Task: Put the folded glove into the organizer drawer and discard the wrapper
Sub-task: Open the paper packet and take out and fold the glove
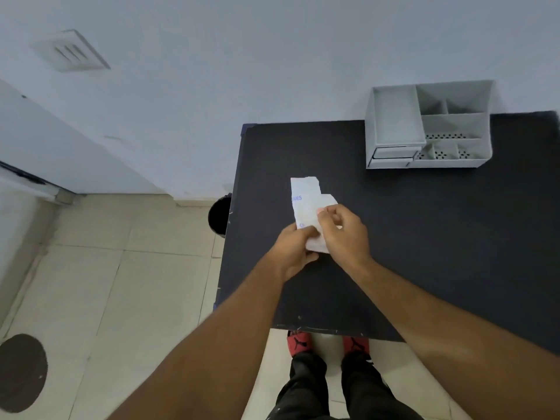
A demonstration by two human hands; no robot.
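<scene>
Item: white wrapper (306,204), pinched in both hands above the black table (424,237).

Left hand (292,250) grips the lower edge; right hand (342,234) pinches the flap beside it. Glove not distinguishable, presumably still inside. Organizer (424,125) at the far right corner, its drawer (394,153) apparently closed; dark bin (218,216) on the floor, left of the table. Risk: tearing too briskly may drop or unfold the glove.
</scene>
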